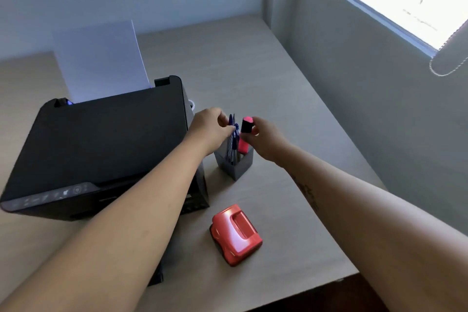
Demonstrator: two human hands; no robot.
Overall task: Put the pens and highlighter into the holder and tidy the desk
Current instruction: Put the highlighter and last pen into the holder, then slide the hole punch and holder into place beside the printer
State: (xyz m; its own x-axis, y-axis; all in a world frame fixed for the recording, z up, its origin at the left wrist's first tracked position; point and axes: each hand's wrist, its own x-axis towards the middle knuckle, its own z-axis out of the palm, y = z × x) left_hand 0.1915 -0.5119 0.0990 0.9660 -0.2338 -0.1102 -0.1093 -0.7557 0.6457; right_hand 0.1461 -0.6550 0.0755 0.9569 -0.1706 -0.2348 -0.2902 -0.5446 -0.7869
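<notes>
One black printer with white paper sits on the desk, red hole punch near the front. Grey holder beside printer holds blue pens and pink highlighter, all upright. Left hand pinches the pens; right hand grips the highlighter top.

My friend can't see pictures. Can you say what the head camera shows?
Two hands reach a grey holder: the left hand touches blue pens, the right hand holds a pink highlighter standing in it. A black printer and red hole punch sit nearby.
</notes>
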